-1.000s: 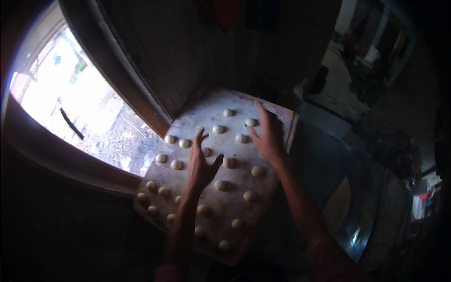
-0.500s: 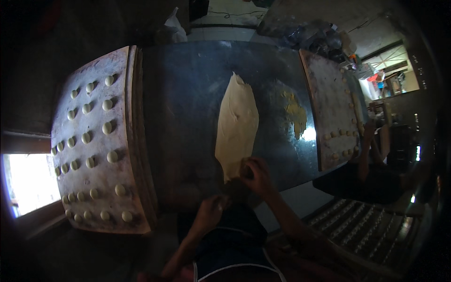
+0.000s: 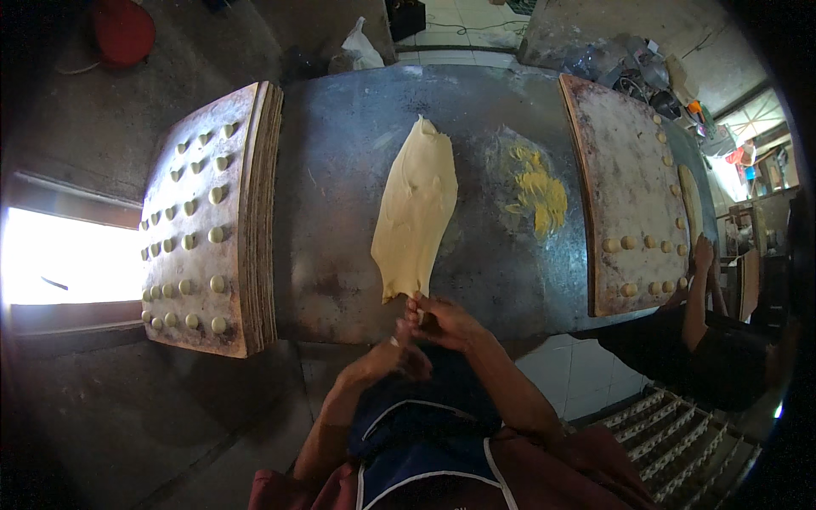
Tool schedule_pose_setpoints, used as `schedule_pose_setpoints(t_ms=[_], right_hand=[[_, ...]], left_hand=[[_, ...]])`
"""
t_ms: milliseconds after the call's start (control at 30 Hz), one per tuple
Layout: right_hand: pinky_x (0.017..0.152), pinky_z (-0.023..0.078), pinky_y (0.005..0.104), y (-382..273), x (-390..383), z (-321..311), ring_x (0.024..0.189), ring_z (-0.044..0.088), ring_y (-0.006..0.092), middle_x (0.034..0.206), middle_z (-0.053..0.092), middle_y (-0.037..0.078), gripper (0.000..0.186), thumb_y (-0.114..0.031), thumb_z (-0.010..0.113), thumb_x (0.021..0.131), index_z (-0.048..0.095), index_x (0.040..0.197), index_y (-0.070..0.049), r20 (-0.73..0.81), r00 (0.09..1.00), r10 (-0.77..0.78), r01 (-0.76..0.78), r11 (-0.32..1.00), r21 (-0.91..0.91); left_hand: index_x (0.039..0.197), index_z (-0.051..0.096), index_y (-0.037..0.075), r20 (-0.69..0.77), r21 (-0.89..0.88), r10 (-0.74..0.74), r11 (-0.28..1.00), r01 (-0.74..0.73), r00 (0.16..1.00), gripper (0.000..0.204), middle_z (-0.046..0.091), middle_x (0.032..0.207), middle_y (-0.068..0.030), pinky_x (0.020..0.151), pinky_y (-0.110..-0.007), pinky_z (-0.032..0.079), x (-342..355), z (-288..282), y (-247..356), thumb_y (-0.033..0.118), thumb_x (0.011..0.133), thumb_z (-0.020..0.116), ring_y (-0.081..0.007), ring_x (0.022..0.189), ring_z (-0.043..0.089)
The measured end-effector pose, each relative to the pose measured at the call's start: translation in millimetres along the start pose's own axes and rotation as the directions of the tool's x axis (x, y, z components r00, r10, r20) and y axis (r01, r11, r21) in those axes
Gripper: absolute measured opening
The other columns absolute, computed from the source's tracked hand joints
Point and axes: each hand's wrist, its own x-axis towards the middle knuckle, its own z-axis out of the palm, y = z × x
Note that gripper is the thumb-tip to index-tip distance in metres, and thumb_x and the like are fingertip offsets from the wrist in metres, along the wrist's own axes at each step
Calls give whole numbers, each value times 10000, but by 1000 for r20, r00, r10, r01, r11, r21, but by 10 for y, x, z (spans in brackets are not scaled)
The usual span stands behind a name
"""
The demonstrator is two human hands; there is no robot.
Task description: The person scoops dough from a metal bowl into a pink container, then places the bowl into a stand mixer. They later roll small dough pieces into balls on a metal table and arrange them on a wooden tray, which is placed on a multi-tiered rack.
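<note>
The dough (image 3: 415, 200) lies lengthwise on the dark table (image 3: 331, 170), between the boards (image 3: 225, 259) on the left and the board (image 3: 612, 170) on the right. It is a long, pale cream slab, soft and faintly glossy, tapering to a curled tip at the far end, broad along the middle and drawn in at the near end. Shallow dents and creases mark its top, and its near edge is ragged and puckered. The right hand (image 3: 450, 323) pinches that edge between thumb and fingers. The left hand (image 3: 391, 357) is close against the right one's fingertips, blurred, and I cannot tell whether it grips anything. A yellow smear (image 3: 540, 191) is to the right of the dough, apart from it
</note>
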Motion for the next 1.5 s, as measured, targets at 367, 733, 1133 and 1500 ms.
schedule_pose_setpoints(t_ms=[367,733,1133,1500], right_hand=[[699,504,337,-107,-1179,182,765,615,179,845,644,91,138,-115,597,994,665,1056,-12,678,724,-126,659,417,-626],[814,509,295,-21,730,550,945,639,123,1051,690,55,171,-166,693,970,674,1062,-24,624,781,34,560,404,-723],[915,374,527,-635,-364,-774,989,535,382,1016,566,168,272,-235,678,929,562,1100,-59,506,358,-785,-206,-595,-777],[767,428,529,-742,-214,-1166,876,565,403,965,597,202,329,-207,668,925,515,1122,8,547,456,-702,55,-591,-805]], left_hand=[[1065,576,70,406,-842,545,535,69,734,330,531,798,-24,796,-383,537,1133,-309,-332,365,1072,429,-187,727,571],[1079,611,4,-122,898,420,432,-80,899,198,632,1076,-233,960,-465,459,8,290,-235,159,984,531,-384,1082,581],[1362,399,-74,92,912,924,-227,341,370,516,560,1251,-250,1023,-549,390,229,-1962,-3,203,980,610,-432,1060,574],[1085,430,-38,-260,933,946,298,-202,193,226,513,984,-219,731,-482,464,491,-1637,105,14,961,611,-353,792,543]])
